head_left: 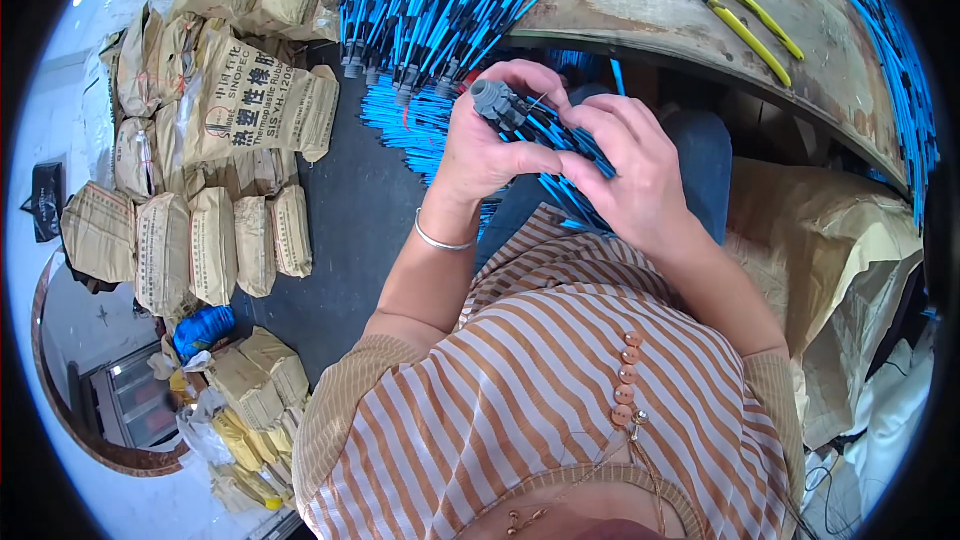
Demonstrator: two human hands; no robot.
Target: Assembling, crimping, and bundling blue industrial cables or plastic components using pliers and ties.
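A bundle of thin blue rods (pixel 497 103) with black and grey ends is gathered between both hands, above my lap. My left hand (pixel 478 148) is wrapped round it just below the grey end. On the bundle's other side, my right hand (pixel 640 165) has its fingers bent and its thumb against the blue rods, close to the left thumb. Whether the right fingertips pinch a thin piece there cannot be made out. A large heap of similar blue rods (pixel 440 0) lies just beyond my left hand, its grey ends pointing towards me.
Yellow-handled pincers (pixel 740 25) lie on the worn wooden tabletop (pixel 620 0) ahead. More blue rods (pixel 890 70) hang over its right edge. Brown paper sacks (pixel 190 240) are stacked at the left on the dark floor (pixel 345 210). Large brown paper (pixel 810 240) stands at the right.
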